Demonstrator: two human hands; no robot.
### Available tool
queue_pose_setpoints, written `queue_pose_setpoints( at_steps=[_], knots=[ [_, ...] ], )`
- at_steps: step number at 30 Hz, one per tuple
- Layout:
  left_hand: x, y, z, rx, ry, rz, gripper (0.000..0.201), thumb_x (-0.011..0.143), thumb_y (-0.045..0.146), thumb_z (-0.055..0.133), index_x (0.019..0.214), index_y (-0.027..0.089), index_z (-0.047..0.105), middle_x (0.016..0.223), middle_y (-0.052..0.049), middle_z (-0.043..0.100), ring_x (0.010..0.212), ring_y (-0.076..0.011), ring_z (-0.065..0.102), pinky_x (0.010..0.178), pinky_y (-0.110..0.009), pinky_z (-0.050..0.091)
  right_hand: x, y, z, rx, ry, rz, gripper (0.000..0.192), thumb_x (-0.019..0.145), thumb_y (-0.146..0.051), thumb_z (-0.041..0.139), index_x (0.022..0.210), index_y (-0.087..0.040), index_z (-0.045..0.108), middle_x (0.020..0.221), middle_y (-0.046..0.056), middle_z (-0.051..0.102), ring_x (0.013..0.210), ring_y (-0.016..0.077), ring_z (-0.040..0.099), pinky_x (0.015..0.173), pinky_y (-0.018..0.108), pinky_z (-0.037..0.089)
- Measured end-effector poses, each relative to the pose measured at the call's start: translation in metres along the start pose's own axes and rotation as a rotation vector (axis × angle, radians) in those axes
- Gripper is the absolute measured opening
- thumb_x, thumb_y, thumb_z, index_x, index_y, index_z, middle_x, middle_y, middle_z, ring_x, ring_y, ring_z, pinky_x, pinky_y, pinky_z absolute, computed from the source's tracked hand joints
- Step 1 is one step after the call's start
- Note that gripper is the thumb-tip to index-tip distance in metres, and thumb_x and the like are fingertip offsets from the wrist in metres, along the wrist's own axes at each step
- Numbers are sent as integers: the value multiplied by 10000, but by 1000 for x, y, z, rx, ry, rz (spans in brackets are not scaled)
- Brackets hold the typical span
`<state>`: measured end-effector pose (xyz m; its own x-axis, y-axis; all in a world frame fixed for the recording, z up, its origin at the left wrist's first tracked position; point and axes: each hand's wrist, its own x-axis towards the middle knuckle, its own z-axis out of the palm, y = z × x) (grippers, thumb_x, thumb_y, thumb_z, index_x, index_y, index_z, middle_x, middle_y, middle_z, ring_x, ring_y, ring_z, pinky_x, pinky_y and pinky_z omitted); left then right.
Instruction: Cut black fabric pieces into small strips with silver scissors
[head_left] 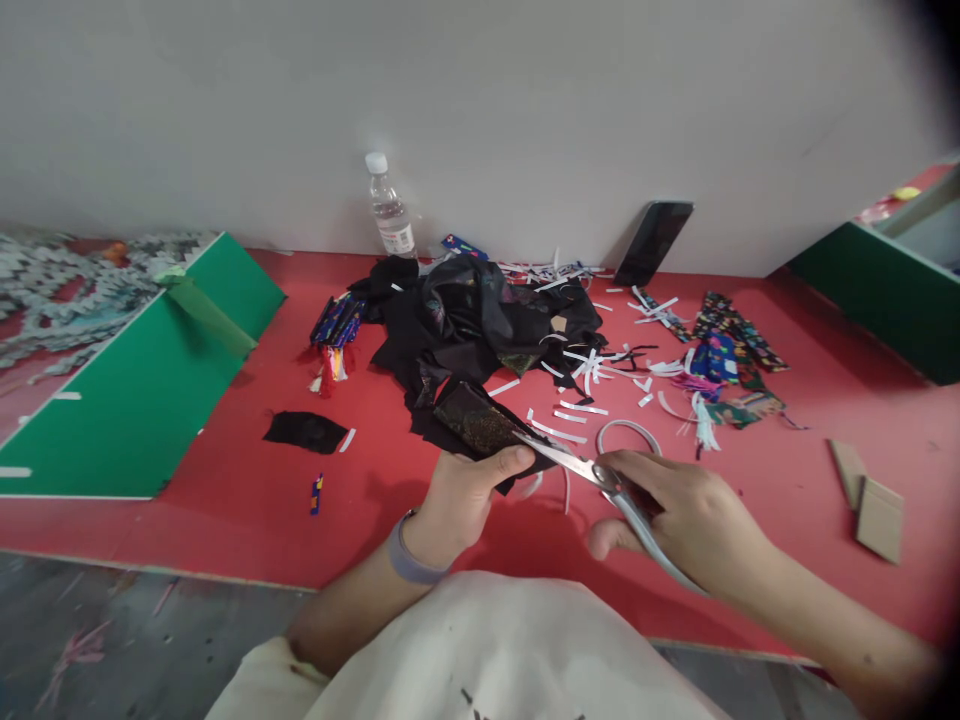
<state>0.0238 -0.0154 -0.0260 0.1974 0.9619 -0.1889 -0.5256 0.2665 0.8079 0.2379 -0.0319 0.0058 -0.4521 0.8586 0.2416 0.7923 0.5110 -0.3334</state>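
The left hand (pixel 457 500) pinches a dark fabric piece (pixel 480 425). At its three o'clock, the right hand (pixel 686 510) grips scissors (pixel 600 475), blades meeting the fabric's edge.

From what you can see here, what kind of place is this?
Probably a small craft or sewing workshop: metal scissors cutting dark patterned fabric, a heap of black cloth scraps, and white paper strips on a red worktable.

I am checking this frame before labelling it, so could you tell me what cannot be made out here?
- Head view: scissors handles, hidden inside the right hand.
- Dark fabric piece: its near edge is covered by the left hand.
- Bottle label: too small to read.
- Green box: cut off by the right edge.
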Motion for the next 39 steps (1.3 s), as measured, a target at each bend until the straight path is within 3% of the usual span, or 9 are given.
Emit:
queue_pose_setpoints(
  at_steps=[4, 10, 15, 33, 39],
  knots=[
    [0, -1, -1, -1, 3, -31, 116, 711, 272, 752, 730, 175, 692, 707, 8, 653, 637, -119, 587, 634, -255, 503, 0, 0, 2, -5, -2, 3, 418, 836, -603, 533, 845, -188, 584, 601, -5, 619, 414, 97, 500, 417, 214, 358],
    [0, 0, -2, 3, 93, -27, 149, 665, 265, 788, 762, 179, 716, 831, -9, 691, 831, -160, 613, 836, -311, 503, 3, -2, -3, -3, -23, 11, 435, 853, -608, 499, 886, -187, 605, 616, 5, 626, 424, 101, 516, 420, 211, 361],
    [0, 0, -3, 54, 133, 24, 175, 668, 280, 778, 800, 181, 722, 880, -33, 707, 908, -204, 619, 893, -356, 497, 2, -4, -8, 37, -72, 52, 488, 848, -651, 468, 859, -185, 612, 644, 32, 649, 434, 104, 525, 426, 211, 373],
    [0, -2, -8, 91, 120, -9, 189, 700, 305, 757, 630, 161, 656, 690, -16, 640, 803, -180, 600, 732, -291, 511, -2, -1, -8, 28, -86, 54, 533, 821, -693, 463, 797, -181, 611, 494, -28, 547, 394, 88, 449, 410, 201, 345],
    [-1, 0, -2, 71, 202, -45, 187, 639, 303, 792, 654, 159, 673, 742, -24, 678, 768, -188, 620, 730, -310, 521, -2, -1, -7, 20, -67, 40, 517, 833, -679, 462, 847, -186, 616, 530, -15, 587, 414, 102, 508, 431, 210, 354]
  ],
)
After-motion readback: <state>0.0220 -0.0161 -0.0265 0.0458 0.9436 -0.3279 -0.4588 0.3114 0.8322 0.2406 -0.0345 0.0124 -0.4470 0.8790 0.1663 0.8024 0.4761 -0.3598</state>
